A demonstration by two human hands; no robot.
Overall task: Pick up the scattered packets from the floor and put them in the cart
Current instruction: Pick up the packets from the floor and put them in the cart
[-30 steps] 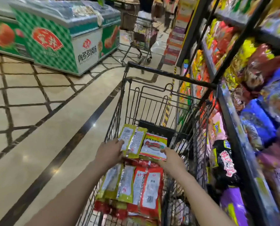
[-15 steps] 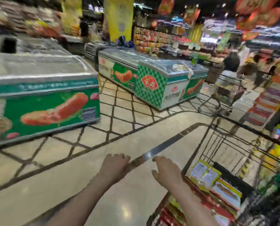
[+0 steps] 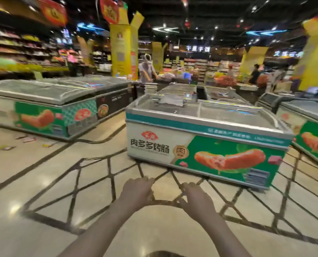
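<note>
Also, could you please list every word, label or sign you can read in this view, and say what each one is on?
"肉多多烤肠": large dark characters on the white end of the nearest freezer.
Red oval logo above those characters: too blurred to read.
White strip text along that freezer's green rim: too blurred.
Lit sign at the back of the shop: blurred, unreadable.
Hanging red banners, yellow pillars: unreadable.

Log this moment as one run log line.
left hand: open, empty | right hand: open, empty | packets: scattered on floor, far left | cart: out of view

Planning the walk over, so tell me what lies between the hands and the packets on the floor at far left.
Head view: only bare tiled floor between the left hand, right hand and the packets. The freezer stands just behind them.
</note>
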